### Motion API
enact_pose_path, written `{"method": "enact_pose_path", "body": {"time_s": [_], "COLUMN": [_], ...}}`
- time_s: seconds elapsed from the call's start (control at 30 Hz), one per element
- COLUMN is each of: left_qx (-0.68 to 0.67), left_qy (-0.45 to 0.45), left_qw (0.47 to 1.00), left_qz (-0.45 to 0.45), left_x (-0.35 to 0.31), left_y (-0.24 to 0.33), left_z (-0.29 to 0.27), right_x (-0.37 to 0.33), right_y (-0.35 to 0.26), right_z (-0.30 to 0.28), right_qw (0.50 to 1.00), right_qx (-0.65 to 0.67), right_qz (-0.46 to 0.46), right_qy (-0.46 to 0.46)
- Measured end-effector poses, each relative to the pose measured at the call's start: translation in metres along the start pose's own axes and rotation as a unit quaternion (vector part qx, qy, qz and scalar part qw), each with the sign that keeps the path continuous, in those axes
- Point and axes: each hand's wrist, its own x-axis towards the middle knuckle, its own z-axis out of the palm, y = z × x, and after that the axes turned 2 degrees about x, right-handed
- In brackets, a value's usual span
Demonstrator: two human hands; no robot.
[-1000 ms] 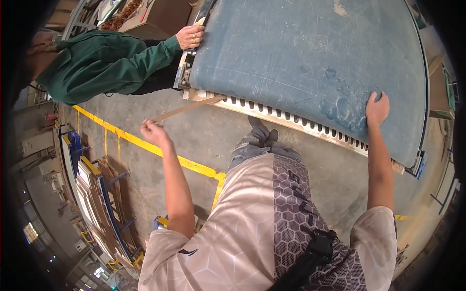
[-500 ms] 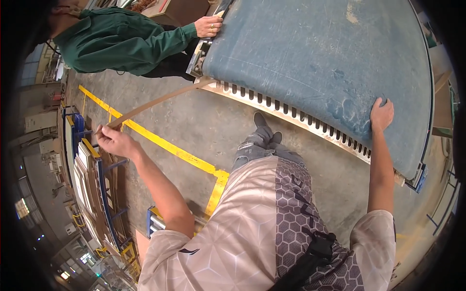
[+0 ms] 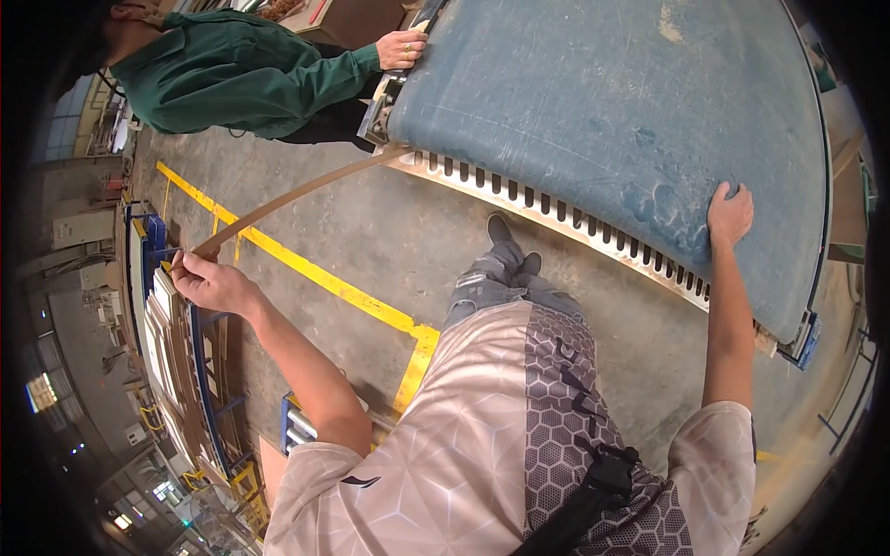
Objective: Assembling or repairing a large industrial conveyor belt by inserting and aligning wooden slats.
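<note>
My left hand (image 3: 211,284) is closed on the end of a long thin brown strip (image 3: 297,193), which runs up and right to the near edge of a big blue-topped panel (image 3: 612,111). My right hand (image 3: 730,213) lies flat on the panel's blue surface near its right end, fingers spread, holding nothing. The panel's near edge (image 3: 556,213) is pale with a row of dark slots. A person in a green top (image 3: 232,69) stands at the far left corner with one hand (image 3: 403,46) on the panel.
Yellow floor lines (image 3: 315,278) cross the grey concrete under me. A blue rack of stacked boards (image 3: 176,352) stands at my left, close to my left hand. A blue roller frame (image 3: 301,426) sits by my left elbow. Machinery fills the left rim.
My left hand has pulled the strip away from the panel, out to the left and down toward the rack. The strip is now much longer. My right hand stays on the panel.
</note>
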Motion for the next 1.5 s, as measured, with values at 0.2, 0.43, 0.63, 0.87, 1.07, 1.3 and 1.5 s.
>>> {"method": "enact_pose_path", "body": {"time_s": [0.2,0.43,0.63,0.87,1.07,1.3,1.5], "left_qx": [0.016,-0.025,-0.017,-0.068,-0.127,-0.086,-0.093], "left_qy": [0.002,-0.012,-0.015,-0.032,-0.13,-0.078,-0.127], "left_qw": [1.0,0.999,1.0,0.997,0.98,0.992,0.985], "left_qz": [0.01,0.021,0.016,0.003,0.085,0.047,0.076], "left_x": [-0.011,-0.015,-0.03,-0.055,-0.106,-0.097,-0.087], "left_y": [0.008,0.014,0.022,0.034,0.039,0.042,0.021], "left_z": [0.001,-0.004,-0.016,-0.036,-0.068,-0.065,-0.036], "right_x": [-0.002,0.0,0.001,0.002,0.0,0.001,0.005], "right_y": [-0.001,0.0,0.0,0.005,0.003,0.008,0.006], "right_z": [-0.001,-0.001,0.0,0.006,0.007,0.011,0.012], "right_qw": [1.0,1.0,1.0,1.0,1.0,1.0,1.0], "right_qx": [0.002,0.006,0.008,-0.017,-0.012,-0.014,0.006], "right_qz": [-0.002,0.009,0.006,-0.005,-0.004,0.002,0.003], "right_qy": [0.003,0.006,-0.011,0.018,0.011,0.017,0.002]}}
